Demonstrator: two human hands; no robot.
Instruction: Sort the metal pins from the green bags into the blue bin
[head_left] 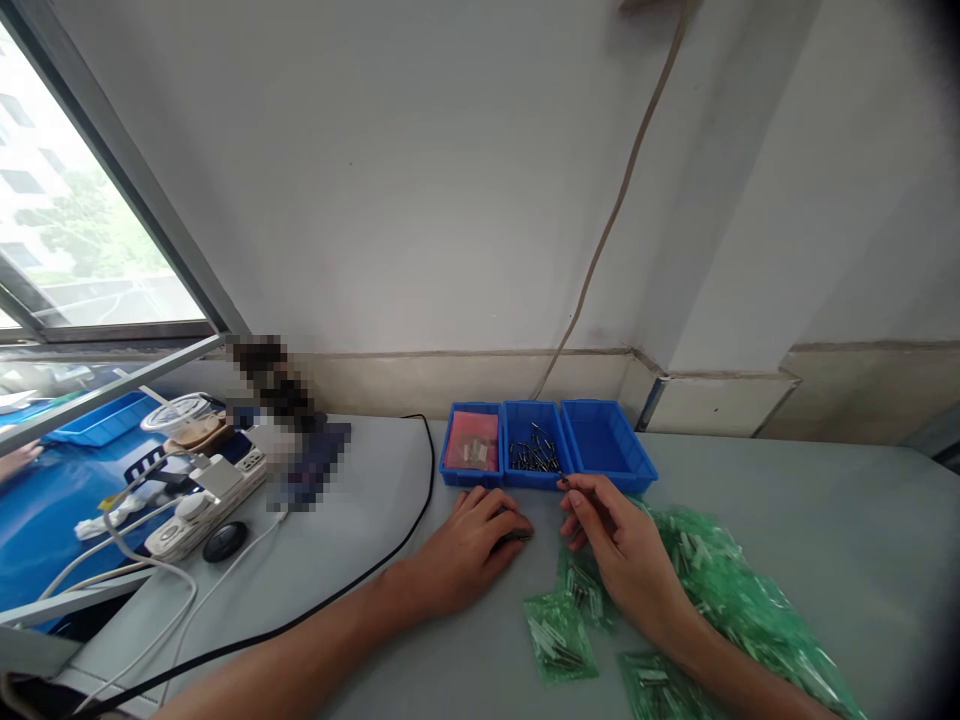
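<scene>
Three blue bins [609, 440] sit far on the desk [787, 520], metal parts [534, 455] in the middle one. Your right hand [626, 540] pinches a small piece [564, 480] beside them; your left hand's [472, 550] fingers close on a dark object [514, 538].

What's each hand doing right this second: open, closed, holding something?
Left hand: curled over something dark; firm grip or not, can't tell.
Right hand: closed, pinching a small dark piece.
</scene>
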